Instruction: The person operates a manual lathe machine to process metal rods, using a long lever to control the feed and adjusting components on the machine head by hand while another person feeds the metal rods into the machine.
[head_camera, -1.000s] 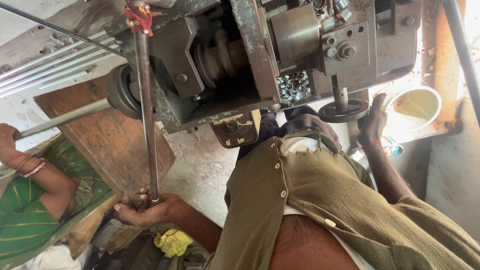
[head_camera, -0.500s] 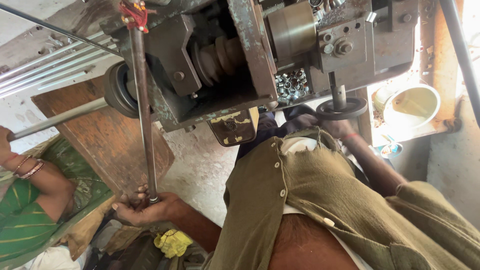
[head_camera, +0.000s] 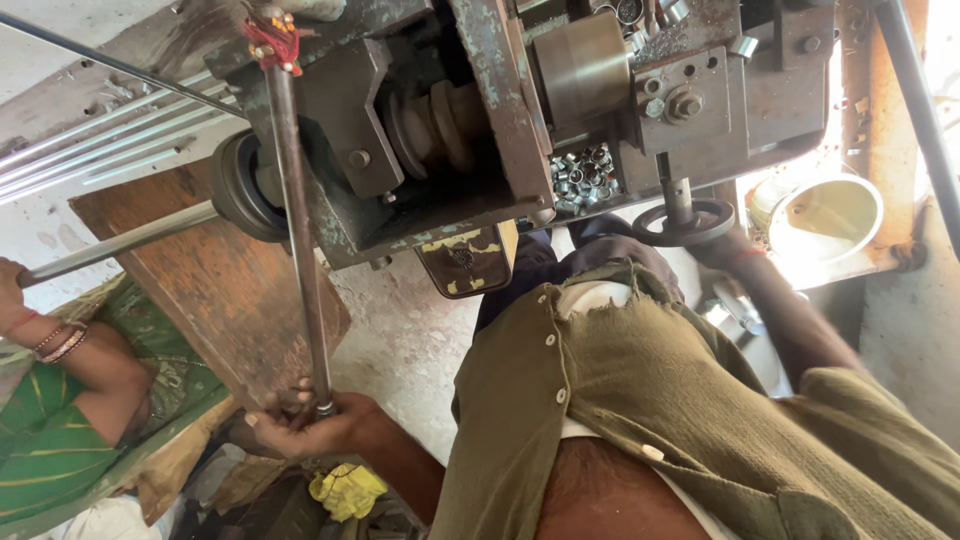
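Note:
My left hand (head_camera: 305, 425) is closed around the lower end of a long steel lever rod (head_camera: 295, 230) that runs up to a red-wrapped joint on a grey-green metal machine (head_camera: 480, 130). At the small black handwheel (head_camera: 688, 222) under the machine's right side, my right hand (head_camera: 728, 250) grips the rim; it is blurred and partly hidden by the wheel. My olive buttoned shirt (head_camera: 640, 400) fills the lower right.
Another person in green cloth with bangles (head_camera: 60, 400) at the left holds a steel bar (head_camera: 120, 245) that feeds into the machine. Several small metal nuts (head_camera: 585, 175) lie in the machine. A brown wooden board (head_camera: 220, 290), a pale bucket (head_camera: 830, 215) and a yellow rag (head_camera: 345, 490) lie around.
My right hand has dropped from beside the handwheel, fingers raised, onto its rim. My left hand keeps its grip on the lever rod. The view has shifted slightly.

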